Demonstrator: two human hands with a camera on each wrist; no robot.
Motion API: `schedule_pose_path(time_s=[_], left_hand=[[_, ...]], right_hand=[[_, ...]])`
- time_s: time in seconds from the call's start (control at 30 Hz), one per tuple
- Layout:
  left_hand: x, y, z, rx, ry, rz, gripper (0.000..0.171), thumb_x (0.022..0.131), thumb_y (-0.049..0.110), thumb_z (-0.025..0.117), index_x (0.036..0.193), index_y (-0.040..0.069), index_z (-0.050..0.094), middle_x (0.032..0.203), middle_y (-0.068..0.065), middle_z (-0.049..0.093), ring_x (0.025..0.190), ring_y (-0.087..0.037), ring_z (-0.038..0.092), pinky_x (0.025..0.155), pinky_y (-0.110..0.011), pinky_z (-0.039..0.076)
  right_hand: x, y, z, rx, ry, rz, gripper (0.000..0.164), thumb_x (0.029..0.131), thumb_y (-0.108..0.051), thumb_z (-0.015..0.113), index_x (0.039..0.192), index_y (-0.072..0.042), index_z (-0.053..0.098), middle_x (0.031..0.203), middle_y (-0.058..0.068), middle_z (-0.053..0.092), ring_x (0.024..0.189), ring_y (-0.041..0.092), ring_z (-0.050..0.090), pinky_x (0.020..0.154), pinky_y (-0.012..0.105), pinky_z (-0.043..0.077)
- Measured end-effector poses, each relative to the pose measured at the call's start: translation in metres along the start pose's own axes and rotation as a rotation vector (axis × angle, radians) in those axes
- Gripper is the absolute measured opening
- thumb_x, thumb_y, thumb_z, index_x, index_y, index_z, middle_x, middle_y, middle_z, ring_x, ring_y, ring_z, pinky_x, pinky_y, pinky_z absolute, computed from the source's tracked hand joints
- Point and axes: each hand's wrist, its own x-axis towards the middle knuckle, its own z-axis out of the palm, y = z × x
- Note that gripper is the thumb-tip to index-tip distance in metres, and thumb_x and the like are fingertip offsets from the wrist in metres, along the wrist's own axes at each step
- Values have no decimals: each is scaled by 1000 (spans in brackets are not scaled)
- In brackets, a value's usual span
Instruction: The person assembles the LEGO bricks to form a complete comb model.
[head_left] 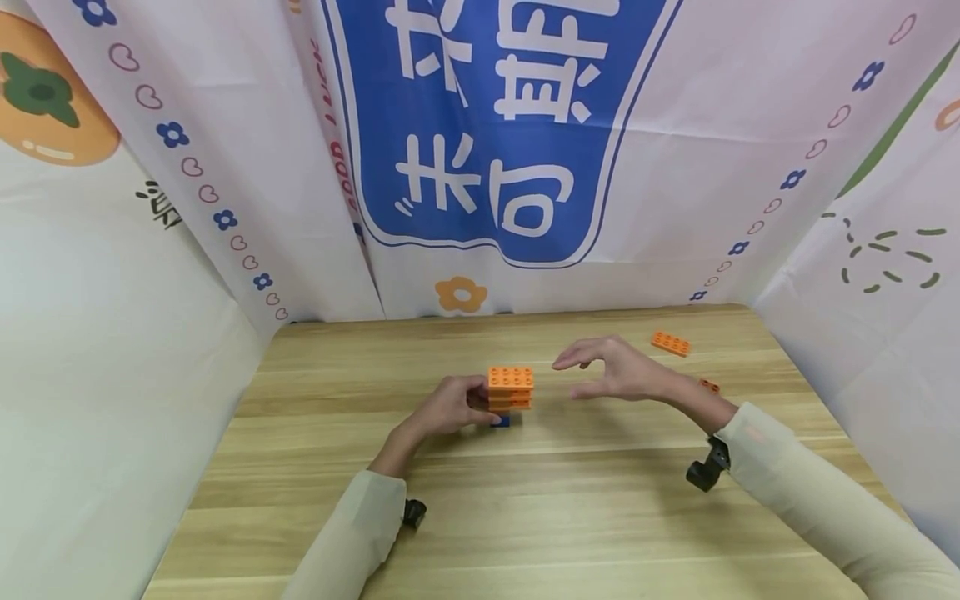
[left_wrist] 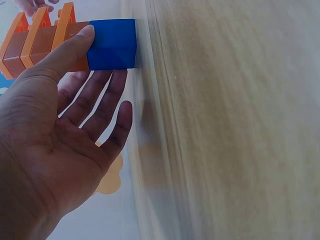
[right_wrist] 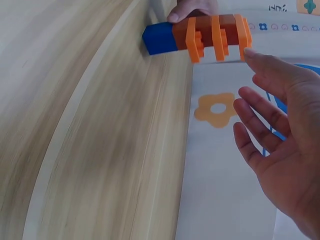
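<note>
Head view: my left hand (head_left: 450,406) gripped a stack of blocks (head_left: 510,388) low down, from its left side. Stack was upright near the middle of the surface (head_left: 600,500). My right hand (head_left: 626,369) hung to the right of it, fingers loosely apart, holding nothing. Loose orange brick (head_left: 671,343) lay at the far right; a smaller brick (head_left: 709,386), also orange, sat partly behind my right wrist (head_left: 693,400). Step, my judgement: building up the stack, left steadying, right free. Next move likely called for fetching a loose brick and pressing it squarely on top, base held firm so nothing tipped.

Left wrist view: thumb lay across the joint between the blue block (left_wrist: 112,44) at the base and the brown blocks (left_wrist: 44,42); lower fingers were spread. Base was at the surface; firm contact, couldn't tell.

Right wrist view: orange plates (right_wrist: 216,37) jutted out between the browns, one capping the top. Thumb overlapped that cap here; head view showed a gap. No containers seen, no contents to log.
</note>
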Motion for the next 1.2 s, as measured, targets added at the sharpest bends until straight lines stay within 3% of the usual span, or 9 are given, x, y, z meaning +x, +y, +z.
schedule_pose_path(time_s=[0.4, 0.53, 0.9, 1.03, 1.2], left_hand=[[2, 1, 0, -6, -6, -14, 36, 87, 16, 90, 117, 8, 72, 110, -1, 74, 96, -14, 68, 89, -33, 59], [2, 1, 1, -15, -7, -5, 36, 87, 16, 90, 118, 8, 72, 110, -1, 74, 97, -14, 69, 89, -34, 59], [0, -2, -1, -8, 3, -11, 36, 87, 16, 90, 118, 8, 72, 109, -1, 74, 97, -14, 69, 89, -33, 59], [0, 0, -1, -7, 2, -16, 36, 87, 16, 90, 117, 9, 72, 110, -1, 75, 97, -14, 69, 89, -32, 59], [1, 0, 0, -4, 0, -11, 35, 86, 17, 90, 115, 8, 72, 109, -2, 74, 97, -15, 68, 89, -34, 59]], right_hand=[[-29, 18, -22, 5, -77, 141, 40, 87, -22, 90, 125, -14, 79, 126, 3, 75, 121, 28, 67, 95, 40, 60], [-41, 27, -29, 9, -86, 160, 40, 87, -18, 90, 125, -12, 78, 126, 6, 75, 123, 32, 66, 96, 46, 59], [-70, 50, -45, 24, -106, 241, 44, 85, -13, 90, 126, -6, 76, 129, 7, 74, 126, 36, 64, 100, 50, 57], [-81, 56, -50, 30, -117, 278, 46, 85, -13, 91, 128, -5, 76, 129, 8, 74, 126, 32, 64, 101, 49, 57], [-92, 63, -55, 29, -133, 317, 49, 84, -13, 91, 129, -2, 74, 130, 12, 74, 125, 31, 66, 102, 58, 54]])
